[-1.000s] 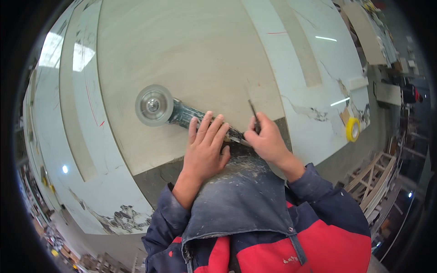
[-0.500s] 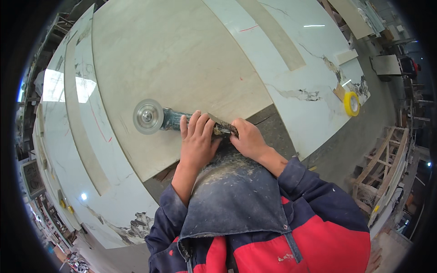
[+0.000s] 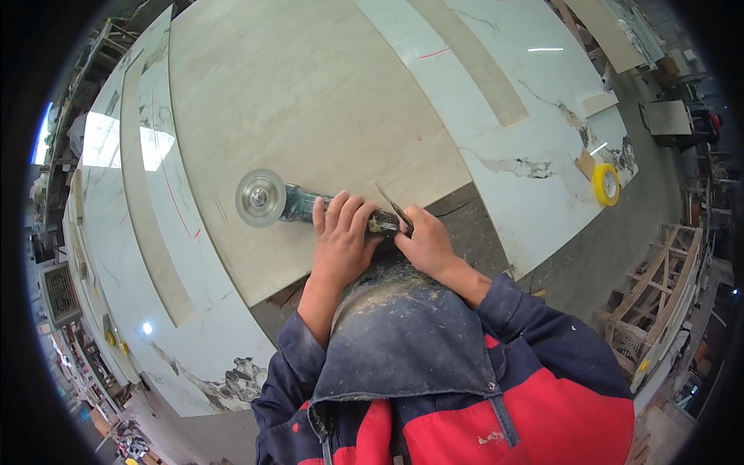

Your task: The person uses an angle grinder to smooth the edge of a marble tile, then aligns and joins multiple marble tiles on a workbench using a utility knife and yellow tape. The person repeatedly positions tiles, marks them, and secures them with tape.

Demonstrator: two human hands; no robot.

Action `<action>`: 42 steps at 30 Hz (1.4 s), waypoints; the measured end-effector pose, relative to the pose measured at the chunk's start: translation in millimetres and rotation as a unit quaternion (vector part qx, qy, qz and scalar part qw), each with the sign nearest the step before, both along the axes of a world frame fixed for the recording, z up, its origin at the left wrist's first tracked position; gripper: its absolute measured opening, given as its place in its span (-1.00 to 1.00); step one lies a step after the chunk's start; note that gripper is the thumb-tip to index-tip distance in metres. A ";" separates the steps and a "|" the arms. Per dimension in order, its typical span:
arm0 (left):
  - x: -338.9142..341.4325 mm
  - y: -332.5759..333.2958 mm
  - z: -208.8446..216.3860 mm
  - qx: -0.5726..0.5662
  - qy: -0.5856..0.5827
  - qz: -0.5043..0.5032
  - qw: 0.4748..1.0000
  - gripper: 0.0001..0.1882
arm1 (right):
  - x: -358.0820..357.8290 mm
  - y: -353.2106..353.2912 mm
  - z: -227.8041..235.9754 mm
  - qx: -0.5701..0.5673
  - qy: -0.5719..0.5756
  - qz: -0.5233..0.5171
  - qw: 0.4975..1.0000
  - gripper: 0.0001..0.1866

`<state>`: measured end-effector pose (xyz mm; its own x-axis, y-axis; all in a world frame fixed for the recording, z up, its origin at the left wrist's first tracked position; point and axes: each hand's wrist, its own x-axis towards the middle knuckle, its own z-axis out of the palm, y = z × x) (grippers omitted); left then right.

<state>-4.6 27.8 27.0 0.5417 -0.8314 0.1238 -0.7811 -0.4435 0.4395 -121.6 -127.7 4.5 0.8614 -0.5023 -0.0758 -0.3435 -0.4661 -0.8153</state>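
An angle grinder (image 3: 301, 203) lies across the near part of a beige slab (image 3: 310, 101), its round disc (image 3: 260, 198) pointing left. Over the grinder's body rests my left hand (image 3: 341, 236), closed round it with the fingers on top. At the tail end, my right hand (image 3: 428, 244) pinches a narrow, dark, pointed tool (image 3: 396, 209) whose tip angles up and away to the left. Its exact kind is unclear. The tail of the grinder is partly hidden between the hands and the dusty dark apron (image 3: 403, 333).
White marble-patterned panels (image 3: 535, 201) flank the beige slab on both sides. A yellow tape roll (image 3: 605, 184) stands at the right panel's corner. Wooden frames (image 3: 655, 287) stand on the floor to the right. Grey floor shows along the slab's near edge.
The pointed tool has swung from lying along the grinder to sticking up and away from it. My right hand has turned slightly; the left keeps its hold. The whole view has shifted a little.
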 end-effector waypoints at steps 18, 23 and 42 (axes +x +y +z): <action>-0.1 -5.3 2.0 -0.004 0.005 0.015 1.000 -0.26 | 1.4 -6.1 -17.5 -0.110 -0.080 0.052 0.989 -0.72; 0.7 -6.3 3.8 0.006 0.009 0.012 1.000 -0.24 | 1.7 -14.9 -4.9 -0.034 -0.031 0.030 0.998 -0.72; 2.3 -1.7 2.9 0.002 0.024 0.011 1.000 -0.25 | 42.9 -48.1 52.0 -0.190 0.025 0.311 0.931 -0.78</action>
<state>-2.3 26.1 29.9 0.5647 -0.8200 0.0935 -0.7495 -0.4621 0.4741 -78.6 -175.8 56.5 0.9948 0.0925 -0.0428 0.0547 -0.8389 -0.5415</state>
